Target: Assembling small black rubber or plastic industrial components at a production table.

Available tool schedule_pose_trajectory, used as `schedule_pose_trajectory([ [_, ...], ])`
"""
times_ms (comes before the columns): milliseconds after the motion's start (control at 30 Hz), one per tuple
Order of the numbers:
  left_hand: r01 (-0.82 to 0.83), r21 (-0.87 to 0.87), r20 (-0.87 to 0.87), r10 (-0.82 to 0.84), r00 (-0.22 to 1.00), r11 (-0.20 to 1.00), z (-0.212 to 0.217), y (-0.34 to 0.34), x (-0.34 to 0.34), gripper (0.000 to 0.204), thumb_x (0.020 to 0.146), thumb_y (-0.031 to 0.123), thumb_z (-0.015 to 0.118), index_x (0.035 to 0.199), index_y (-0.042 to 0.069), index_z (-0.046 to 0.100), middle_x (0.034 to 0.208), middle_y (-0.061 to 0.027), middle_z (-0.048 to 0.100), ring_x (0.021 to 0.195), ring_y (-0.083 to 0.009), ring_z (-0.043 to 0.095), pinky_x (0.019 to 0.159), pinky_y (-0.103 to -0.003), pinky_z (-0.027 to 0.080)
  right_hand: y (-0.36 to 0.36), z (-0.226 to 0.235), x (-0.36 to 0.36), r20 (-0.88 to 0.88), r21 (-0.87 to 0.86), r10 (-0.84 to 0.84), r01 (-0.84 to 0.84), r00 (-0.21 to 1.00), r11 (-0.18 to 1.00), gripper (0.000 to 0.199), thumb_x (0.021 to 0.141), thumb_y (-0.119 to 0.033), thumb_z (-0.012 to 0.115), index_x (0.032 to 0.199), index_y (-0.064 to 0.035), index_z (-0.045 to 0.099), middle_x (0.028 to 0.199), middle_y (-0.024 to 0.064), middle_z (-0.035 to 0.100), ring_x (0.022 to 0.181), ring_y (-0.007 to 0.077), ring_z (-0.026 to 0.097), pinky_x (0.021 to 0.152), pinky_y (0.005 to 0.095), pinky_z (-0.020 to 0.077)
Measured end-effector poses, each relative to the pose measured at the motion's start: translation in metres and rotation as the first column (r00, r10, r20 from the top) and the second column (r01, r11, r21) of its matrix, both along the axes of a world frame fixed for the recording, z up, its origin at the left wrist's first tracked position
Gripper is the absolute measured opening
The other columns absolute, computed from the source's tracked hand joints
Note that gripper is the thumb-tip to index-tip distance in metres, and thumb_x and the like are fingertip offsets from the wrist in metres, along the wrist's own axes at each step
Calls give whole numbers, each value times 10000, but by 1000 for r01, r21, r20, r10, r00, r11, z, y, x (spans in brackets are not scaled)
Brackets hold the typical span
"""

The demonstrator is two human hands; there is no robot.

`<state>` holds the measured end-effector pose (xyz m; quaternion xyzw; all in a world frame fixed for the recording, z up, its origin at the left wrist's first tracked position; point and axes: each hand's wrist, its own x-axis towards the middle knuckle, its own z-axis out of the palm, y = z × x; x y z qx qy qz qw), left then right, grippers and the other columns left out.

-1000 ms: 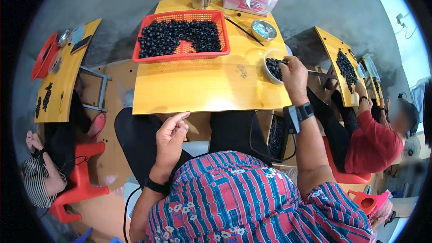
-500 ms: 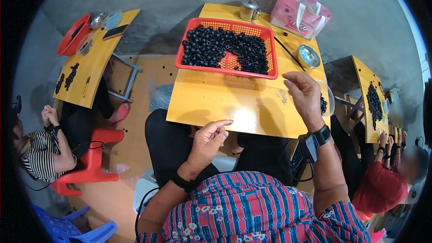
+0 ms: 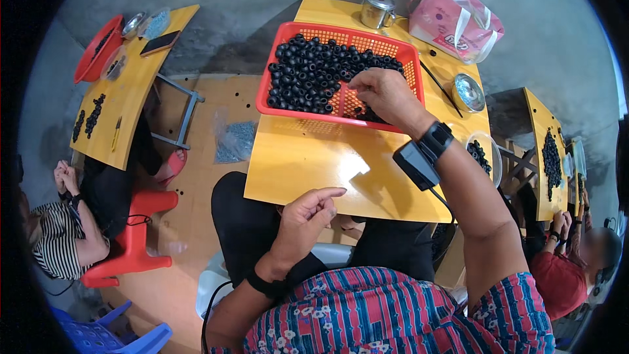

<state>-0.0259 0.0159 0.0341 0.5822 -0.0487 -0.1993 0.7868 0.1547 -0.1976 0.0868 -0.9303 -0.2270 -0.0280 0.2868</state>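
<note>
A red plastic basket [image 3: 278, 113] on my table holds many black bead-like rings [image 3: 305, 72], each with a hole. My right hand [image 3: 386, 97] hangs over its near right part, fingers bent together beside the bare patch of the basket's bottom. Whatever those fingers hold, if anything, is too small to make out. Just over the table's near edge is my left hand [image 3: 306, 223], its index finger pointing right and the other fingers curled in. I cannot see whether something lies inside the curl. A black box-shaped device [image 3: 417, 165] is strapped at my right wrist.
A lidded metal pot [image 3: 378, 12], a pink bag [image 3: 452, 21], a metal bowl [image 3: 468, 93] and a dark thin rod [image 3: 440, 86] lie beyond and right of the basket. A clear tub [image 3: 496, 157] sits at the right edge. Other people sit at side tables [image 3: 141, 69].
My right hand has moved left and away from me, from the table's right side to over the basket. The left hand keeps nearly the same pose. The view has shifted slightly.
</note>
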Motion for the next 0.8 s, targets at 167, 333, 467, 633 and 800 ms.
schedule_pose_trajectory([
  [167,62,15,-19,-62,998,998,-7,0,-2,289,914,24,523,1197,-24,554,822,15,503,725,-59,494,672,-200,438,7,-22,29,-12,-88,29,-30,1000,996,222,741,-19,643,961,-30,671,831,123,632,787,249,628,725,339,501],
  [333,52,1,-37,-52,998,999,-10,-2,-1,291,910,16,523,1196,-24,554,809,17,501,717,-56,492,669,-202,437,14,-27,39,-60,-117,54,-61,997,991,228,733,-23,662,959,-49,675,827,112,624,782,252,618,736,334,499],
  [467,42,-46,-45,-44,998,998,-9,-4,0,293,906,12,522,1196,-22,555,805,18,499,713,-54,491,669,-200,435,15,-33,44,-73,-185,55,-67,996,980,234,722,-41,681,954,-69,682,859,116,617,806,269,617,756,345,498],
  [633,46,-38,-36,-47,998,998,-12,-4,-1,294,905,5,516,1195,-25,554,801,21,498,709,-54,489,670,-198,434,17,-40,50,-40,-228,138,-143,990,963,218,723,-89,694,941,-73,685,884,116,616,835,296,613,777,354,496],
  [800,45,-16,-1,-45,999,999,-13,-4,-1,294,905,-1,509,1194,-29,554,796,25,493,709,-51,487,671,-197,431,14,-44,52,-57,-270,144,-154,988,950,163,734,-106,682,892,-64,677,864,133,640,846,288,621,777,358,495],
])
